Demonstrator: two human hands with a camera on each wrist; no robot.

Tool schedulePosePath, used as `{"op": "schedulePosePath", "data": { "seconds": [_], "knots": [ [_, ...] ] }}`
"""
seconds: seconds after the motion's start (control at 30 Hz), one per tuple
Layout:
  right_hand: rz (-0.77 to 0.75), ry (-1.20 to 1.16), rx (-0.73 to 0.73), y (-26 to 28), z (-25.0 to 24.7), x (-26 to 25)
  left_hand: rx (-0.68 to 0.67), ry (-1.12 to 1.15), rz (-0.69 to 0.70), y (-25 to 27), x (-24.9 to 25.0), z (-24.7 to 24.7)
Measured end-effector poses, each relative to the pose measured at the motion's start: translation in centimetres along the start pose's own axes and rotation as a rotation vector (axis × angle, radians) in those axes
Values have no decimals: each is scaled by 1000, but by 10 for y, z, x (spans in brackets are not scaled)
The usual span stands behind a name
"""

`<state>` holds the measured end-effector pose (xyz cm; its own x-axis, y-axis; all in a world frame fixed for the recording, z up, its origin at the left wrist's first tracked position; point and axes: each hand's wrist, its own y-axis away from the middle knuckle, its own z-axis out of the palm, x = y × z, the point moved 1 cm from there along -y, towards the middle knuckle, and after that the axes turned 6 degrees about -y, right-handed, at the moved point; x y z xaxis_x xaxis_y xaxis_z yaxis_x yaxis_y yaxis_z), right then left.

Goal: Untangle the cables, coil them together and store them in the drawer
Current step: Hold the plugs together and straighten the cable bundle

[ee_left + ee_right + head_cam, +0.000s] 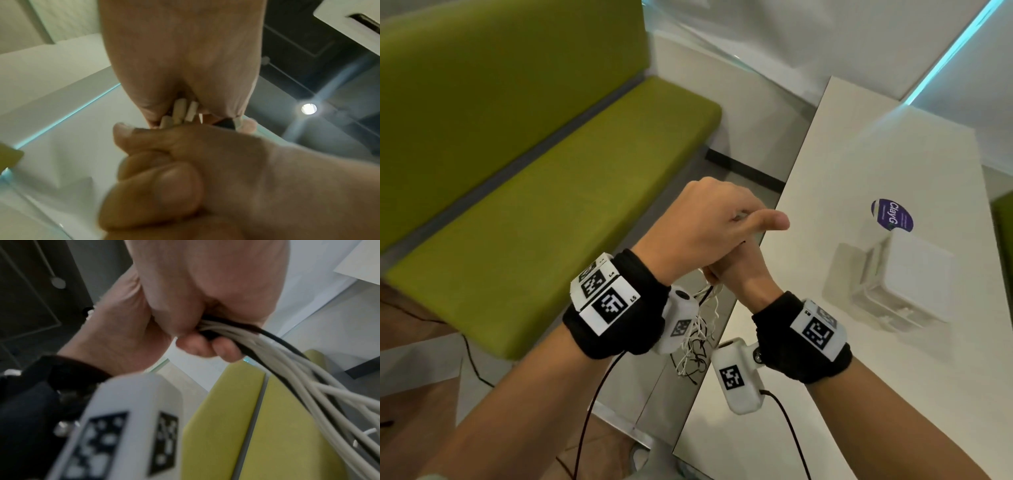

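A bundle of thin white and black cables point(697, 337) hangs in loops below my two hands, off the table's left edge. My left hand point(709, 226) is on top, fingers curled and thumb stretched out. In the left wrist view it grips white cable strands point(180, 110) in its palm. My right hand point(739, 274) sits just under it. Its fingers point(205, 345) are curled round the gathered cables point(298, 369), which trail off to the lower right. A small white drawer box point(900, 284) stands on the table to the right of my hands.
The white table point(825, 394) fills the right side and carries a purple round sticker point(892, 214). A green bench point(534, 205) stands to the left, with a strip of floor between it and the table. Black leads run from both wrist cameras.
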<state>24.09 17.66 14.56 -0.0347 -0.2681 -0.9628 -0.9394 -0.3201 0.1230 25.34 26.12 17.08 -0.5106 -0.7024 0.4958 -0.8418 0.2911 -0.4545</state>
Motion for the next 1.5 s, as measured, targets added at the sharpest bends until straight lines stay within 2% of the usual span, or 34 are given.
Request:
{"op": "schedulePosePath", "data": {
  "seconds": [0.07, 0.1, 0.17, 0.3, 0.43, 0.5, 0.57, 0.63, 0.7, 0.77, 0.83, 0.87, 0.97, 1.03, 1.13, 1.27, 1.4, 1.5],
  "knots": [
    [-119, -160, 17, 2, 2, 0, -3, 6, -35, 1, 5, -1],
    [-126, -176, 33, 4, 1, 5, -1, -23, -33, 2, 5, 0],
    [-68, -103, 54, 5, -2, 11, -18, -97, -45, 2, 0, 4],
    [-112, 365, 20, 0, 0, 1, -108, -235, -76, 3, -6, 10],
    [-122, 345, 42, -4, 8, -3, -124, -258, -74, 4, -5, -2],
    [-113, 180, 40, -5, 7, 1, -85, -77, -94, 5, -5, -12],
    [-72, -59, 78, -5, 1, 0, 59, 340, -193, 10, -6, -18],
    [-58, -184, 84, -5, -6, -3, 95, 597, -288, 19, -17, -14],
    [-77, -247, 83, -4, -9, -9, -56, 768, -340, 34, -34, 1],
    [-86, -298, 96, -4, -11, -14, -301, 848, -377, 52, -47, 21],
    [-90, -352, 68, -3, -10, -15, -502, 742, -330, 66, -44, 38],
    [-83, -381, 46, -2, -8, -15, -522, 696, -320, 69, -41, 46],
    [-64, -399, -21, 4, -2, -13, -382, 648, -379, 70, -33, 56],
    [-78, -357, -43, 6, -2, -12, -311, 601, -367, 72, -36, 58],
    [-99, -264, -46, 9, 0, -12, -292, 544, -334, 81, -45, 63],
    [-146, -185, -72, 13, 6, -15, -240, 526, -423, 101, -63, 80],
    [-173, -189, -124, 12, 5, -20, -129, 535, -536, 129, -78, 96],
    [-173, -168, -158, 15, 10, -21, -25, 488, -536, 142, -84, 110]
  ]
}}
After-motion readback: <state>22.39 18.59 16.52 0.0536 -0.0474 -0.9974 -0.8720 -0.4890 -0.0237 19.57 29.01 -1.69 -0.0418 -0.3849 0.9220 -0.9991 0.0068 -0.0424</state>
